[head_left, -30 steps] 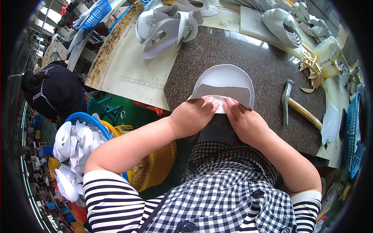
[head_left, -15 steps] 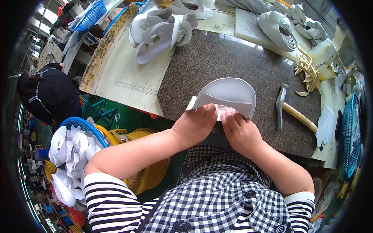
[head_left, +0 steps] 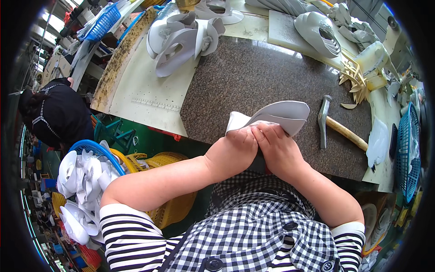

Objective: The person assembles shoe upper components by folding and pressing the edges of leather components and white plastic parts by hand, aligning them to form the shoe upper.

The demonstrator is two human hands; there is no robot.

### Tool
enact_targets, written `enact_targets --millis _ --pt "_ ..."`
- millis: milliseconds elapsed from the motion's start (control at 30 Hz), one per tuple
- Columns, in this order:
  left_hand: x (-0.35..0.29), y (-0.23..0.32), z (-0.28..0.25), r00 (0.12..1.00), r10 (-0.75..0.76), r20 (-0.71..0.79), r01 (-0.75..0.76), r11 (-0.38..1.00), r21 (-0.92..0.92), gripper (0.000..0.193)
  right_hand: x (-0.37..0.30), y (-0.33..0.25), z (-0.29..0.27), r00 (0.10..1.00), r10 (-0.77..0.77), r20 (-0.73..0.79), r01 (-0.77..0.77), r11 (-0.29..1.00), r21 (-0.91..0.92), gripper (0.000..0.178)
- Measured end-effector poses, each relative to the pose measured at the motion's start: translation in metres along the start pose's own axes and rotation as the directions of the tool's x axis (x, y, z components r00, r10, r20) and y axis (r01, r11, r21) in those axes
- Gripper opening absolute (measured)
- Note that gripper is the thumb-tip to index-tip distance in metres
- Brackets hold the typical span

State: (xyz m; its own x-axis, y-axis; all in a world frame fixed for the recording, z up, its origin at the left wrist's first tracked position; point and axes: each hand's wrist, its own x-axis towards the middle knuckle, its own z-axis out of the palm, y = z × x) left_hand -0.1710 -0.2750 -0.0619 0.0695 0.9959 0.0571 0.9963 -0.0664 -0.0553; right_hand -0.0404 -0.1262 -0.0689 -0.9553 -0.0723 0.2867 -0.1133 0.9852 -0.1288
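Nearest me, checkered apron, no lettering seen. Just beyond, left hand and right hand nearly touched, both closed in a narrow pinch on the near edge of a curved grey-white piece. Piece was tilted up over the near side of the dark stone slab; couldn't tell if it touched the stone. Step in hand, my guess: working that edge by fingertip, folding or pressing it. Next move seemed to call for even pressure from both thumbs, then a shift along the edge. Writing: fingers hid much of the near edge, nothing legible on the piece. Hammer lay to the right, no brand readable. Farther left, a ruler strip on the pale board carried graduations, too small to read. Far left, loose grey-white pieces were heaped, no labels made out.
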Motion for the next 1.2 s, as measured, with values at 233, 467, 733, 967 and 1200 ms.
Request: enact_targets --millis 233,467,733,967,1200 --pt "-0.004 -0.002 0.01 0.987 -0.11 -0.12 0.098 0.99 -0.102 0.039 0.004 -0.012 0.005 0.984 0.119 0.132 -0.115 0.993 -0.041 0.055" --pt "-0.004 0.003 0.003 0.973 -0.231 0.01 0.229 0.96 -0.163 0.038 0.001 -0.018 0.011 0.97 0.158 0.187 -0.139 0.984 -0.112 0.053" --pt "-0.002 0.006 0.007 0.973 -0.219 -0.071 0.209 0.969 -0.132 0.031 -0.005 -0.02 0.018 0.962 0.217 0.167 -0.215 0.976 -0.031 0.056" --pt "0.008 -0.004 -0.001 0.972 -0.159 -0.171 0.127 0.975 -0.181 0.034 0.001 -0.017 0.014 0.982 0.183 0.045 -0.184 0.983 0.015 0.054" --pt "-0.002 0.004 -0.007 0.977 -0.209 0.043 0.213 0.968 -0.132 0.034 -0.004 -0.017 0.022 0.981 0.175 0.088 -0.166 0.981 -0.097 0.053"
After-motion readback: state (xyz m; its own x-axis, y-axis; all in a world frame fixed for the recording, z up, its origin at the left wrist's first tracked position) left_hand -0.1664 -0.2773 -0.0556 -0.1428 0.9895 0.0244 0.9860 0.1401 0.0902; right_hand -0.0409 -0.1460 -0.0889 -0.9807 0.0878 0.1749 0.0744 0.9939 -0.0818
